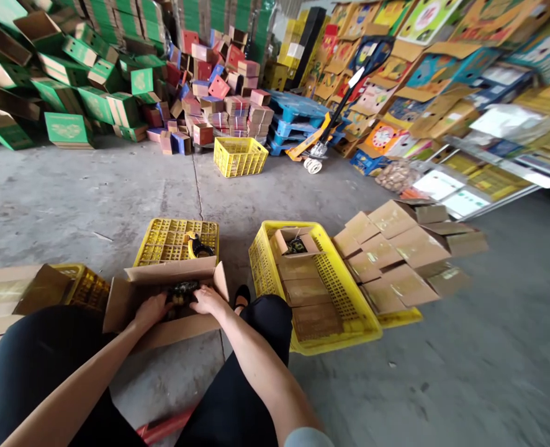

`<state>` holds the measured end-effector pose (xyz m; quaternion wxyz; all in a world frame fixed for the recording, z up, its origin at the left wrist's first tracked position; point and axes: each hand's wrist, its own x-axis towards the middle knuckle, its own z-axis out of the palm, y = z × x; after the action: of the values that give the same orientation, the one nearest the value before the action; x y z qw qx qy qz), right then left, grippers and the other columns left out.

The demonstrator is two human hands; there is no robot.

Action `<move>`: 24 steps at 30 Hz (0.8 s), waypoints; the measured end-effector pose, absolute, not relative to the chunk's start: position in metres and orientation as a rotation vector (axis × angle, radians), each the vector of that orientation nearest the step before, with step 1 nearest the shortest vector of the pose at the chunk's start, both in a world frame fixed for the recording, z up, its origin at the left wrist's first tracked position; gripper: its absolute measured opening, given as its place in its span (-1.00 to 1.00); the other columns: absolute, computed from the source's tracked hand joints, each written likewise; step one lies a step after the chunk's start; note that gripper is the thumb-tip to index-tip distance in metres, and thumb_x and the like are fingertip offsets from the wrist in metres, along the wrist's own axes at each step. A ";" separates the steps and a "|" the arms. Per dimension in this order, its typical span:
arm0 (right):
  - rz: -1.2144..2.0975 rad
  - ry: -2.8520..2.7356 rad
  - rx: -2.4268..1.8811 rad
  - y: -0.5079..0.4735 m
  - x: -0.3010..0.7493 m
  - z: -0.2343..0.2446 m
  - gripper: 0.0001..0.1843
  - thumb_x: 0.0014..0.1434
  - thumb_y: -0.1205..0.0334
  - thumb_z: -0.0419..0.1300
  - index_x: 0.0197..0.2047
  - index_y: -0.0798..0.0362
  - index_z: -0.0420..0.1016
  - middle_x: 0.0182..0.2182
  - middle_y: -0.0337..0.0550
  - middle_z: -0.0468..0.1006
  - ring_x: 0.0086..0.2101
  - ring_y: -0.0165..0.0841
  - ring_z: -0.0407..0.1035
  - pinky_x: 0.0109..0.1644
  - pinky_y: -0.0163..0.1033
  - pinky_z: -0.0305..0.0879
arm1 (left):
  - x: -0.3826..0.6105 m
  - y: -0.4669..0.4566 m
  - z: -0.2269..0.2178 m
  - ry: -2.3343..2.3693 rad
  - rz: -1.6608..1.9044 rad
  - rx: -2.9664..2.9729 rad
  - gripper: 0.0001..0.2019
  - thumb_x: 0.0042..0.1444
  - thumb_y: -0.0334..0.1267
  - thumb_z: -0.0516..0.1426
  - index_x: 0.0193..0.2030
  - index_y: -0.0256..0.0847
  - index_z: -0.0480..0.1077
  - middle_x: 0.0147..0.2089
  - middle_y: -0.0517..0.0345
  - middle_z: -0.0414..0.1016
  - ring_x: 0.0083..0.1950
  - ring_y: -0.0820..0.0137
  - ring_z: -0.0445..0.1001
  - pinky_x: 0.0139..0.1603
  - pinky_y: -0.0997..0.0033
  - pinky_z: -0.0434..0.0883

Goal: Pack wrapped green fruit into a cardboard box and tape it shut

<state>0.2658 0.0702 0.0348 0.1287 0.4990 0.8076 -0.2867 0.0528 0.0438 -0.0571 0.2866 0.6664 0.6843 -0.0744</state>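
An open cardboard box [112, 304] stands between my knees with its flaps up. My left hand [153, 310] reaches into it from the left, fingers curled against a dark, shiny packet with greenish-yellow marks [182, 292]. From the other side my right hand [206, 299] grips the same packet. Its contents and the box's bottom are mostly hidden. Just behind, a yellow and black tape dispenser [195, 244] lies on an upturned yellow crate [163, 239].
To the right, a yellow basket [372, 323] holds several closed cartons and a small open carton [282, 241] with dark packets. Stacked flat-sided cartons [396, 248] stand beside it. Farther off are a yellow crate [240, 158], a pallet jack [321, 139] and blue pallets [288, 118].
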 end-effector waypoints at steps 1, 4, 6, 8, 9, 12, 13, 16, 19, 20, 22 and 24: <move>-0.824 2.349 1.442 0.070 0.266 0.035 -0.63 0.34 0.13 0.34 0.06 0.25 0.71 0.16 0.33 0.63 0.16 0.00 0.57 0.25 -0.09 0.46 | 0.051 0.043 -0.058 1.827 -0.178 1.790 -0.57 0.39 -0.22 0.12 0.32 -0.36 0.45 0.19 -0.32 0.64 0.24 -0.06 0.62 0.20 0.14 0.51; -0.794 2.355 1.433 0.072 0.266 0.036 -0.63 0.35 0.11 0.34 0.04 0.22 0.72 0.12 0.28 0.66 0.11 -0.03 0.60 0.21 -0.12 0.49 | 0.044 0.042 -0.060 1.807 -0.105 1.816 -0.62 0.36 -0.34 0.09 0.26 -0.31 0.49 0.21 -0.25 0.64 0.25 0.01 0.62 0.21 0.20 0.49; -0.766 2.356 1.445 0.074 0.267 0.037 -0.65 0.36 0.12 0.33 0.03 0.21 0.73 0.11 0.27 0.67 0.10 -0.02 0.61 0.19 -0.11 0.50 | 0.041 0.042 -0.061 1.793 -0.060 1.829 -0.67 0.35 -0.37 0.07 0.17 -0.29 0.53 0.17 -0.21 0.66 0.23 0.03 0.63 0.19 0.22 0.49; -0.737 2.359 1.460 0.075 0.267 0.038 -0.68 0.37 0.15 0.31 0.01 0.21 0.73 0.10 0.27 0.68 0.09 -0.03 0.61 0.19 -0.10 0.50 | 0.039 0.042 -0.060 1.786 -0.020 1.837 -0.71 0.36 -0.37 0.05 0.06 -0.28 0.56 0.08 -0.21 0.69 0.18 0.03 0.65 0.15 0.23 0.49; -0.727 2.360 1.464 0.075 0.266 0.038 -0.69 0.37 0.17 0.30 0.01 0.21 0.74 0.09 0.27 0.68 0.10 -0.03 0.61 0.20 -0.10 0.49 | 0.038 0.042 -0.059 1.785 -0.002 1.840 -0.73 0.36 -0.36 0.04 0.00 -0.27 0.57 0.04 -0.21 0.70 0.15 0.03 0.66 0.13 0.23 0.49; -0.715 2.363 1.452 0.077 0.265 0.037 -0.69 0.38 0.15 0.30 0.01 0.21 0.74 0.08 0.26 0.69 0.12 -0.04 0.59 0.24 -0.11 0.45 | 0.036 0.041 -0.057 1.791 0.065 1.842 -0.74 0.38 -0.32 0.03 -0.11 -0.22 0.57 -0.08 -0.15 0.71 0.06 0.05 0.69 0.05 0.27 0.48; -0.715 2.362 1.444 0.078 0.264 0.037 -0.68 0.39 0.14 0.31 0.01 0.21 0.74 0.08 0.26 0.69 0.13 -0.04 0.59 0.25 -0.11 0.43 | 0.036 0.040 -0.056 1.796 0.095 1.839 -0.74 0.39 -0.31 0.02 -0.11 -0.20 0.56 -0.09 -0.12 0.71 0.05 0.07 0.69 0.04 0.29 0.48; -0.712 2.357 1.432 0.079 0.264 0.036 -0.65 0.40 0.11 0.30 0.03 0.22 0.73 0.09 0.27 0.69 0.15 -0.04 0.57 0.27 -0.11 0.41 | 0.032 0.039 -0.054 1.842 0.191 1.805 -0.73 0.40 -0.29 -0.01 -0.07 -0.15 0.54 -0.03 -0.06 0.71 0.08 0.11 0.68 0.05 0.33 0.48; -0.699 2.357 1.447 0.079 0.264 0.036 -0.62 0.42 0.10 0.27 0.07 0.23 0.72 0.11 0.28 0.67 0.16 -0.04 0.57 0.24 -0.14 0.42 | 0.029 0.038 -0.053 1.913 0.272 1.746 -0.71 0.37 -0.31 -0.04 -0.06 -0.16 0.52 -0.01 -0.07 0.71 0.11 0.10 0.67 0.10 0.28 0.50; -0.693 2.356 1.456 0.079 0.264 0.036 -0.61 0.42 0.09 0.27 0.08 0.23 0.72 0.13 0.29 0.66 0.16 -0.04 0.57 0.23 -0.14 0.44 | 0.028 0.038 -0.053 1.930 0.296 1.728 -0.71 0.36 -0.31 -0.04 -0.04 -0.16 0.52 -0.01 -0.08 0.71 0.11 0.09 0.67 0.12 0.26 0.51; -0.678 2.352 1.475 0.079 0.264 0.034 -0.59 0.44 0.08 0.25 0.09 0.24 0.71 0.14 0.30 0.65 0.14 -0.04 0.58 0.20 -0.15 0.46 | 0.028 0.037 -0.054 1.948 0.343 1.703 -0.68 0.34 -0.32 -0.05 0.04 -0.18 0.50 0.04 -0.09 0.70 0.15 0.09 0.66 0.18 0.21 0.52; -0.656 2.349 1.496 0.080 0.264 0.032 -0.58 0.46 0.10 0.20 0.11 0.27 0.70 0.14 0.33 0.63 0.12 -0.05 0.59 0.19 -0.16 0.47 | 0.030 0.035 -0.055 1.955 0.386 1.690 -0.63 0.33 -0.27 -0.01 0.18 -0.21 0.45 0.16 -0.13 0.66 0.24 0.08 0.62 0.26 0.15 0.50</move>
<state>0.2637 0.0803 0.0324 0.1399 0.5176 0.8130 -0.2271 0.0296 0.0346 -0.0549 0.2614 0.6244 0.7221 0.1426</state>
